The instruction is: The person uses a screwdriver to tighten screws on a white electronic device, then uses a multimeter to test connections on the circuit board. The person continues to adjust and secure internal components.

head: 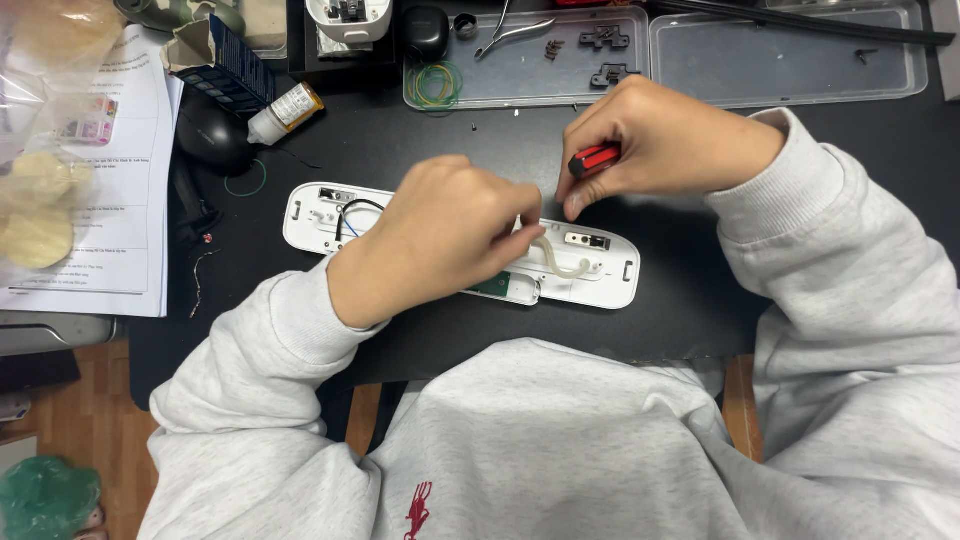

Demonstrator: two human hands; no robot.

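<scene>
I'm resting my left hand (450, 235) on the white casing (610, 285), fingers pinching the pale tube (560, 265); my right hand (665, 145) is clamping a red screwdriver (595, 160) just above.

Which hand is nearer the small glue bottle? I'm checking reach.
Left. The left hand lies on the white housing, right of the glue bottle; the right hand is farther right.
</scene>
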